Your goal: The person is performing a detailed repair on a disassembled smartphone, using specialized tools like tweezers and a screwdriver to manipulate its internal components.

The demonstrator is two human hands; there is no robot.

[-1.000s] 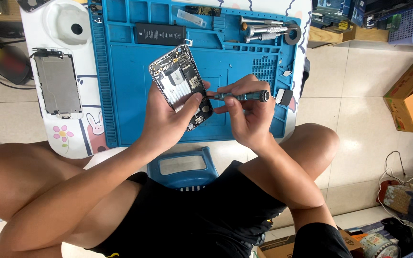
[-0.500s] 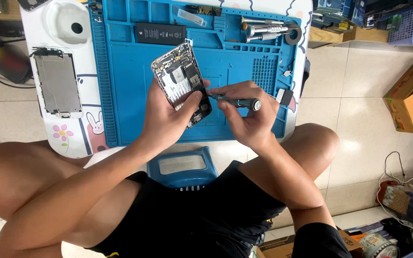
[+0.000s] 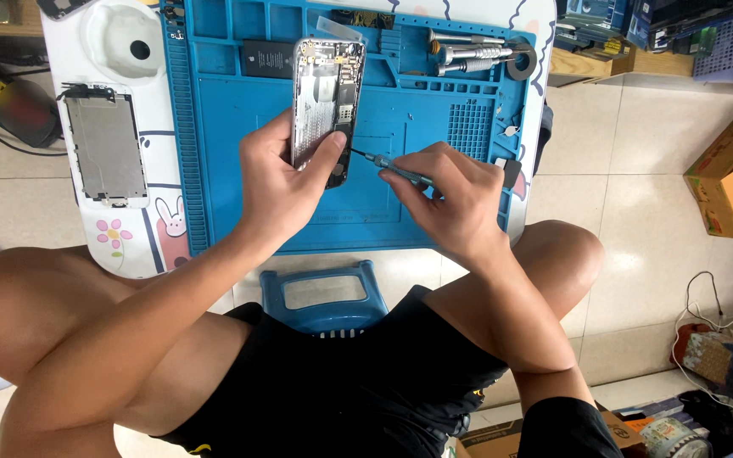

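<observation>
Head view: the left hand (image 3: pixel 277 182) grips an opened phone (image 3: pixel 326 106) upright over the blue mat (image 3: pixel 400 212). The right hand (image 3: pixel 460 191) pinches a screwdriver (image 3: pixel 392 167), tip at the phone's lower edge, likely loosening a screw; steadiness counts. Bare mat lies beneath; a detached screen (image 3: pixel 105 144) rests left.

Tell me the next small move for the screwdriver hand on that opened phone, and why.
Probably ease the screwdriver tip the last bit left onto the phone. The right hand holds it with its tip just at the phone's lower right edge, while the left hand grips the phone above the blue mat.
</observation>
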